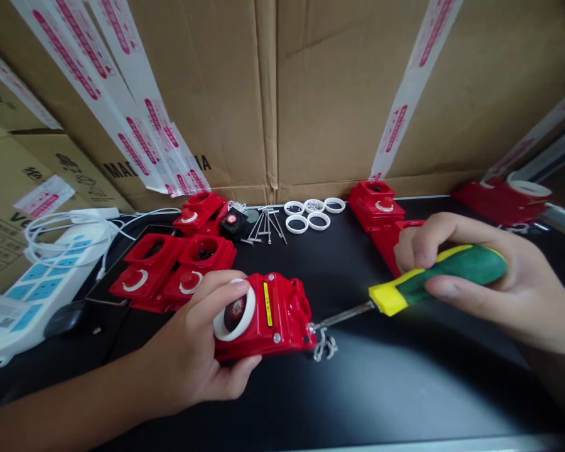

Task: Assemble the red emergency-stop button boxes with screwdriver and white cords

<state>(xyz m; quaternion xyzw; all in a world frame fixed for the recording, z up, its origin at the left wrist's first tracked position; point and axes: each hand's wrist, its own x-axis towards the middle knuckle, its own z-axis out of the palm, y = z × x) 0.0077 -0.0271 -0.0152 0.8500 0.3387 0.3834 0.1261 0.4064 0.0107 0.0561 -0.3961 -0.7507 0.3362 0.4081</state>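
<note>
My left hand [193, 355] grips a red plastic housing [275, 314] with a white ring and black dial on its face, held just above the black tabletop. My right hand [489, 276] is wrapped round the green and yellow handle of a screwdriver [424, 281]. The screwdriver's metal tip touches a screw at the right corner of the red housing. A small cluster of screws [326, 347] lies on the table just under that corner.
More red housings [169, 267] are piled at the left, others [379, 204] at the back right. White rings [313, 213] and long screws [266, 226] lie by the cardboard wall [273, 94]. A white power strip [42, 276] with cables sits far left.
</note>
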